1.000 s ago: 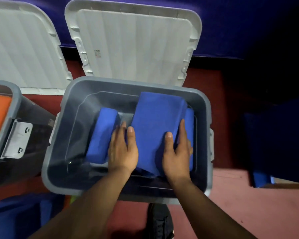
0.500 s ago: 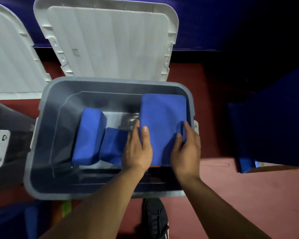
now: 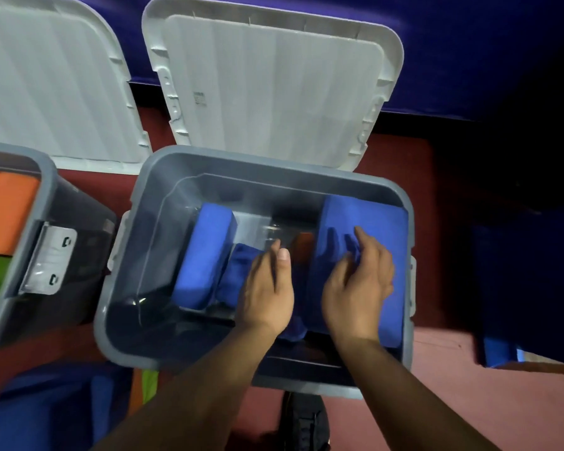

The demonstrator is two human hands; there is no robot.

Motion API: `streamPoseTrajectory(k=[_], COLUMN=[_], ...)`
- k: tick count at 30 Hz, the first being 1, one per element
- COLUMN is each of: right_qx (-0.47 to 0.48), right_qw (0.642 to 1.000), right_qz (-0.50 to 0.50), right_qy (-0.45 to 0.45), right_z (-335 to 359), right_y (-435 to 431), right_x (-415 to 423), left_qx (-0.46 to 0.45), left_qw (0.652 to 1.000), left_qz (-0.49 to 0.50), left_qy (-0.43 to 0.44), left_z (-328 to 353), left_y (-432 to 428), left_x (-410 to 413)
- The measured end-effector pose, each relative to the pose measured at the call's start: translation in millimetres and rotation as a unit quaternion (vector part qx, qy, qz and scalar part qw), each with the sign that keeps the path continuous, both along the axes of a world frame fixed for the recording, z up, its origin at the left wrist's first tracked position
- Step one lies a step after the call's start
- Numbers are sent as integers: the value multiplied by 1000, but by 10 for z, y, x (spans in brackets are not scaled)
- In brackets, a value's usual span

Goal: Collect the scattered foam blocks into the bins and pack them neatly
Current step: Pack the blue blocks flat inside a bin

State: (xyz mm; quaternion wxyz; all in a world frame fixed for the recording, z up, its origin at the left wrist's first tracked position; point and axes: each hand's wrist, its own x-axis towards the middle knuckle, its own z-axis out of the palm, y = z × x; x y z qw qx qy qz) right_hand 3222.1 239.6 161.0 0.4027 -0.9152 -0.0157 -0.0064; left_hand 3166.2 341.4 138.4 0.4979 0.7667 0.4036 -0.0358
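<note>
In the centre of the frame the grey bin (image 3: 274, 167) stands with its white lid (image 3: 274, 86) tipped open above it. Three blue foam blocks are inside: a large slab (image 3: 378, 216) along the right wall, an upright block (image 3: 205, 255) toward the left, and a small block (image 3: 238, 275) between them. The hands are apart. The left hand (image 3: 267, 288) lies flat over the small block, its fingers reaching into the gap. The right hand (image 3: 358, 281) sits on the slab with bent fingers; through the blur I cannot tell whether it pinches or only presses. The slab looks wedged at a slant, so forcing it down could make the foam spring back up. The small block may also get trapped beneath it, spoiling a neat pack.
</note>
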Motion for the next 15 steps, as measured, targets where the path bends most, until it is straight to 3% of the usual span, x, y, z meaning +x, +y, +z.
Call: streamPoseTrajectory(k=[5,12,15], right_qx=[110,105,86], right_qw=[986,940,925], right_qz=[97,102,107], right_qy=[79,308,355], right_z=[-3,-630,-990], right_y=[675,1310,1517], right_x=[-289,-277,-175], left_qx=[192,178,174], left_qw=[977,980,980], left_qz=[81,66,54], left_qy=[-48,63,77], left_z=[-263,-549,-887], left_y=[532,1272,1519], left_x=[-244,-279,-159])
